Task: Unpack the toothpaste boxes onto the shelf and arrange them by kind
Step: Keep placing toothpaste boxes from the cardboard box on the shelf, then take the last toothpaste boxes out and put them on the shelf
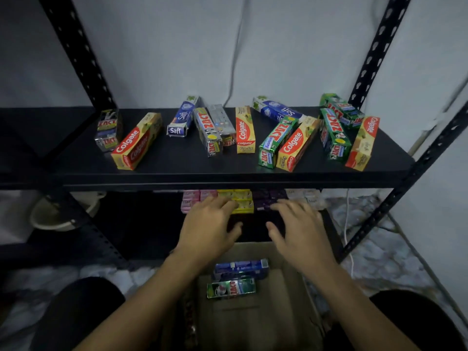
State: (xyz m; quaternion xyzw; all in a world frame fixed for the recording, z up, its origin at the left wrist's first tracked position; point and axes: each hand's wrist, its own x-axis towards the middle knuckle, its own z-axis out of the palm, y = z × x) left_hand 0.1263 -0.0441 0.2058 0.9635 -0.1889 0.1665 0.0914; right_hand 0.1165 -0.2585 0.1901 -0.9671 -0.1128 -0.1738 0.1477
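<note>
Fingers spread and holding nothing, the left hand (pixel 207 229) and right hand (pixel 301 231) are hovering at frame centre, just above the front edge of the lower shelf (pixel 141 231), with open dark board lying to their left. Below them, a cardboard box (pixel 253 323) is holding a green Zact box (pixel 231 288) and a blue box (pixel 240 268). Toothpaste boxes (pixel 243 130) are lying scattered across the black upper shelf (pixel 177 163) against a pale wall (pixel 177 46).

On the black shelf (pixel 177 163) lie red-and-yellow boxes (pixel 136 141), blue-and-white boxes (pixel 182 117), silver boxes (pixel 208 131) and green boxes (pixel 277 141). Below the shelf stand pink packs (pixel 191 196), yellow packs (pixel 234 195) and purple packs (pixel 269 196).
</note>
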